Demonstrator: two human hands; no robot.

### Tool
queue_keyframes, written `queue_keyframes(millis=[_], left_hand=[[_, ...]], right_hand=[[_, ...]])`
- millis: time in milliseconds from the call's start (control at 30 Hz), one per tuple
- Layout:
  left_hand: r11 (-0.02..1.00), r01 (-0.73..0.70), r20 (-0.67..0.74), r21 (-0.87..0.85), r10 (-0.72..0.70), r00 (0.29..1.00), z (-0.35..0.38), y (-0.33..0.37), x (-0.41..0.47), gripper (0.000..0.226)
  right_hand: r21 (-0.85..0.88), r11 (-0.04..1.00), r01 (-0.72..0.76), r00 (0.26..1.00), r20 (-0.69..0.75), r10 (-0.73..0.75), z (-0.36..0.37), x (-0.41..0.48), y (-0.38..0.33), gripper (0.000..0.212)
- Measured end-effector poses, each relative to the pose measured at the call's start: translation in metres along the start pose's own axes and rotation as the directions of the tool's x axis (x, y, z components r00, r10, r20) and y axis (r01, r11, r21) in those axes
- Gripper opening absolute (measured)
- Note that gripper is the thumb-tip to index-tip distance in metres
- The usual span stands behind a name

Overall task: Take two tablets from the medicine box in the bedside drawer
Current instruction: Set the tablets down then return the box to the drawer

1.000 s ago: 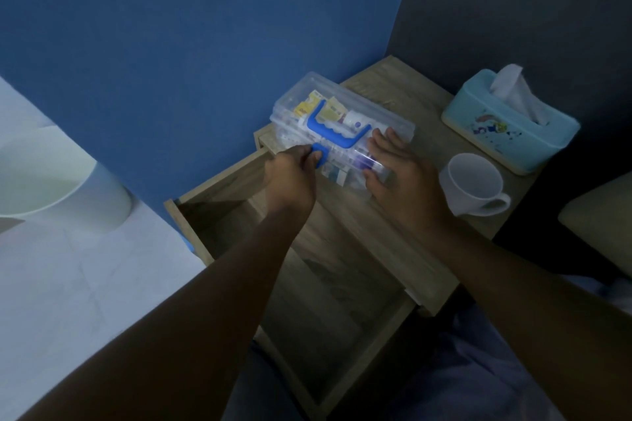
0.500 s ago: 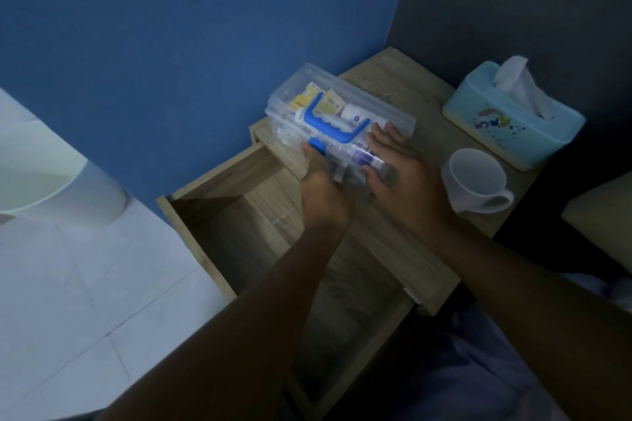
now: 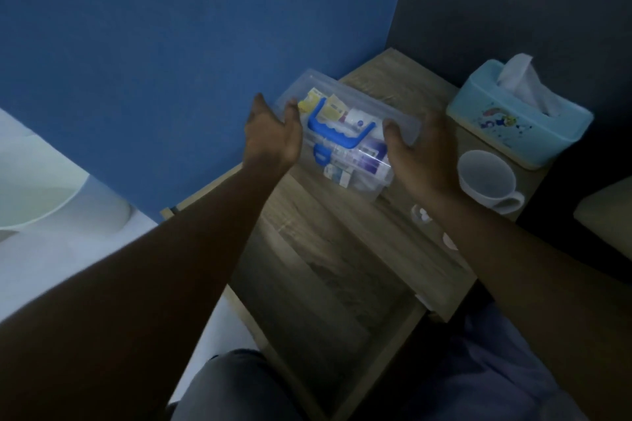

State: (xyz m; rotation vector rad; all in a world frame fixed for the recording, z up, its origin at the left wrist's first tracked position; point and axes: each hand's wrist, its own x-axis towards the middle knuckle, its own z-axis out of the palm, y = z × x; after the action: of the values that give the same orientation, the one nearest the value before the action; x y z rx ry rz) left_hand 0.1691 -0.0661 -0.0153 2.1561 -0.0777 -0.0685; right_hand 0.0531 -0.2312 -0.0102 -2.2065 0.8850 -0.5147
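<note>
The clear plastic medicine box (image 3: 345, 138), with a blue handle and blue latch, is on the wooden bedside table (image 3: 393, 85) near its left edge. Its lid looks closed, and packets show through it. My left hand (image 3: 273, 137) grips the box's left end, thumb on the lid. At the right end my right hand (image 3: 422, 157) holds it the same way. I cannot tell whether the box is lifted off the top. Two small white pieces (image 3: 423, 215) lie on the tabletop beside my right wrist. Below the table, the drawer (image 3: 328, 280) stands pulled out.
A light blue tissue box (image 3: 519, 120) stands at the table's back right, and a white mug (image 3: 487, 181) sits just right of my right hand. The blue wall rises behind the table. A white rounded object (image 3: 41, 188) is at the left. My knees are below the drawer.
My left hand left the blue latch and moved to the box's left end. My right hand shifted from the lid's front to the right end. The camera came closer.
</note>
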Motion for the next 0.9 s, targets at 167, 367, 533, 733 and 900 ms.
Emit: queue_keyframes(millis=[167,367,533,733,900], left_hand=[[0.986,0.100,0.061,0.136,-0.109,0.992,0.008,0.006,0.024,0.063],[0.986,0.141,0.102,0.092,-0.150,0.983,-0.005,0.001,0.030,0.061],[0.981,0.163,0.127,0.106,-0.175,0.976,-0.030,-0.004,0.007,0.060],[0.978,0.149,0.069,0.144,-0.160,0.985,-0.070,-0.009,-0.026,0.055],[0.972,0.192,0.048,0.136,-0.200,0.979,-0.102,-0.027,-0.049,0.055]], right_hand=[[-0.024,0.994,-0.110,0.993,0.042,0.111,0.013,0.003,-0.001,0.068],[0.095,0.963,-0.254,0.962,0.128,0.241,-0.002,0.008,-0.010,0.069],[0.253,0.914,-0.317,0.946,0.154,0.285,-0.017,-0.015,-0.021,0.069],[0.418,0.837,-0.353,0.936,0.165,0.312,-0.024,-0.070,-0.035,0.067],[0.408,0.777,-0.479,0.874,0.301,0.381,-0.018,-0.121,-0.036,0.090]])
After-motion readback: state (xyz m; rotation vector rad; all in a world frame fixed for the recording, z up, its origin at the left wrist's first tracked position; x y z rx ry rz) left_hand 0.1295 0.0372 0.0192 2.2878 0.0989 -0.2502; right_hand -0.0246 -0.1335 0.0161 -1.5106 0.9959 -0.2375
